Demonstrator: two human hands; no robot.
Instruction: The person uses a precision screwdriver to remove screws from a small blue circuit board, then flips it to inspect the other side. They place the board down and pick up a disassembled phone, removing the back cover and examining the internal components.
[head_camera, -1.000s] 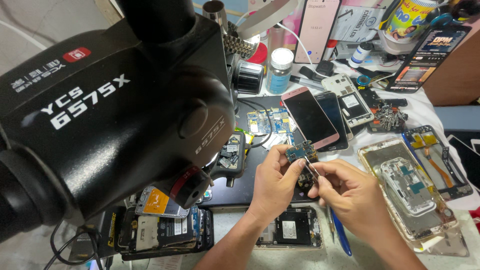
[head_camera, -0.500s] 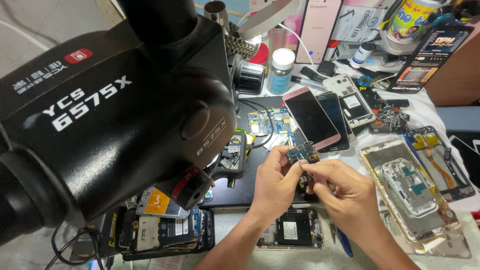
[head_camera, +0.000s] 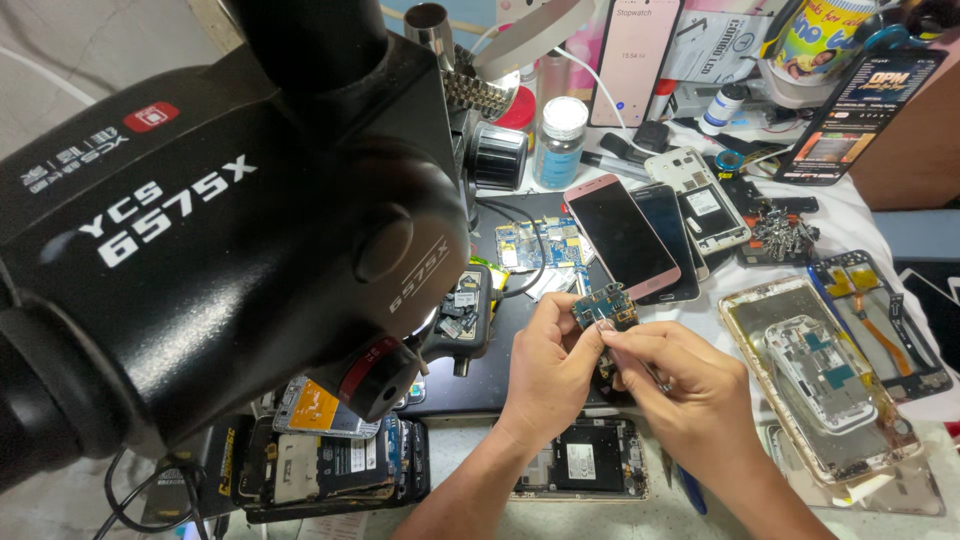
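My left hand (head_camera: 548, 368) holds a small blue-green circuit board (head_camera: 604, 306) by its edge, lifted above a dark work mat (head_camera: 520, 330). My right hand (head_camera: 680, 385) is pressed against the board from the right, its fingertips pinched on the board's lower edge; a thin metal tool seems to lie in this hand, mostly hidden. An opened phone (head_camera: 585, 460) lies on the table just under my wrists.
A big black microscope head (head_camera: 220, 240) fills the left half of the view. Phones (head_camera: 625, 235), bare frames (head_camera: 815, 375), another circuit board (head_camera: 540, 245), a small bottle (head_camera: 560, 140) and a stack of opened phones (head_camera: 340, 465) crowd the table.
Both hands have stayed together on the circuit board, with only a slight shift of the fingers; the view has moved a little.
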